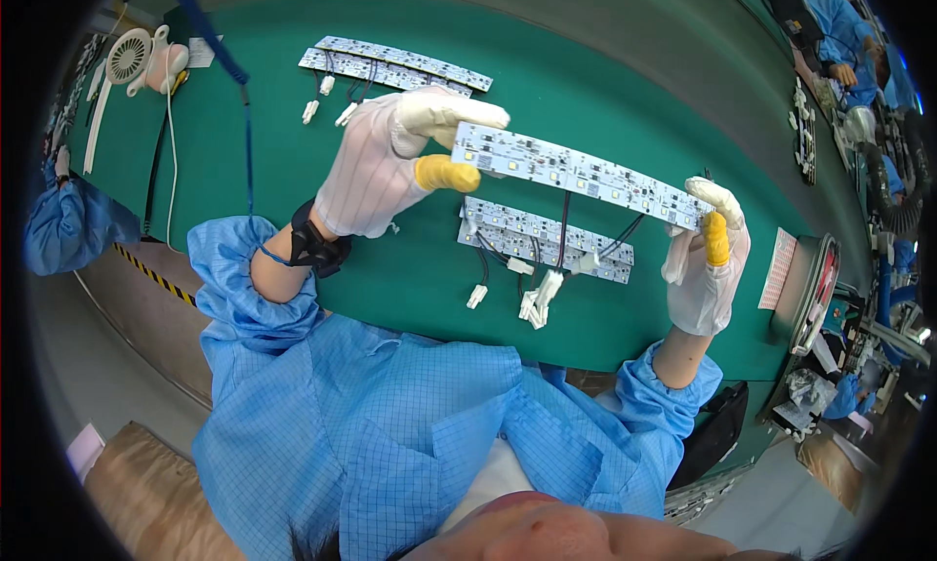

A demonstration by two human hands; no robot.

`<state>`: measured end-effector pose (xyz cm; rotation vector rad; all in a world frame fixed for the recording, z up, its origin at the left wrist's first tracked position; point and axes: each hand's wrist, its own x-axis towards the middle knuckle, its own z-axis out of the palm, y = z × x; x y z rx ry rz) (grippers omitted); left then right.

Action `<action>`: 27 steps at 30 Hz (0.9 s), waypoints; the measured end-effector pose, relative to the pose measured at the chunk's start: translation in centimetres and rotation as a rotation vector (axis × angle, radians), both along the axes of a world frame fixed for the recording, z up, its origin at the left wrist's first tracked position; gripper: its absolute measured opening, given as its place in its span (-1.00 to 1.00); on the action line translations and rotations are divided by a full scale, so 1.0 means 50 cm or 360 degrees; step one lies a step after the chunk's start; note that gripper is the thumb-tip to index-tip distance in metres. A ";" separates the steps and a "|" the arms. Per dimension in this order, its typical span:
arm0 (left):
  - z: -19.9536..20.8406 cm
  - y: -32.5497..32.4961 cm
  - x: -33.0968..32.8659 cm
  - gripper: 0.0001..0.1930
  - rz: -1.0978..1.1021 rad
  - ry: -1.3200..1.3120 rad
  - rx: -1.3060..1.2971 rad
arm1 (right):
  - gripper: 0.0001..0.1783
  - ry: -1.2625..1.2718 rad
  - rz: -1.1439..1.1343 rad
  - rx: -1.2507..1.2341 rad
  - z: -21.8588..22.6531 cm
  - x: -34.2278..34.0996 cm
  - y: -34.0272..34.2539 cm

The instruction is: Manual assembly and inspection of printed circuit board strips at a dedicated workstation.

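A long white LED circuit board (576, 174) hangs in the air above the table, tilted down to the right. My left hand (376, 166), in a striped white glove with a yellow thumb cover, is closed on its left end. At the right end, my right hand (705, 273) pinches the board, also gloved and wearing a yellow cover. Dark wires with white connectors (549, 286) dangle beneath. Behind and below lie more LED boards (478, 231) on the green table. Farther back rests another group of LED boards (390, 65) with wires and white plugs.
On the green table (273, 34), a white fan (137, 59) stands at the far left. A blue cord (247, 122) hangs near my left arm. A round metal-rimmed container (812, 293) sits at the right edge. Other people in blue work nearby, including one (849, 49) at upper right.
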<state>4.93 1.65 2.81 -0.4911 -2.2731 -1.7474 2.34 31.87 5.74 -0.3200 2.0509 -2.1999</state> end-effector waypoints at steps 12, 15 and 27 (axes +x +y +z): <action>0.009 -0.006 -0.002 -0.60 -0.0040 -0.0183 0.0214 | -0.65 -0.0117 0.0029 -0.0117 0.013 0.006 0.001; 0.002 -0.020 -0.008 -0.64 0.0076 -0.0046 -0.0127 | -0.63 -0.0132 0.0073 -0.0056 0.023 0.007 0.005; 0.014 0.000 -0.017 -0.44 0.0234 -0.0202 -0.0247 | -0.55 0.0047 0.0263 -0.0184 0.011 0.005 0.014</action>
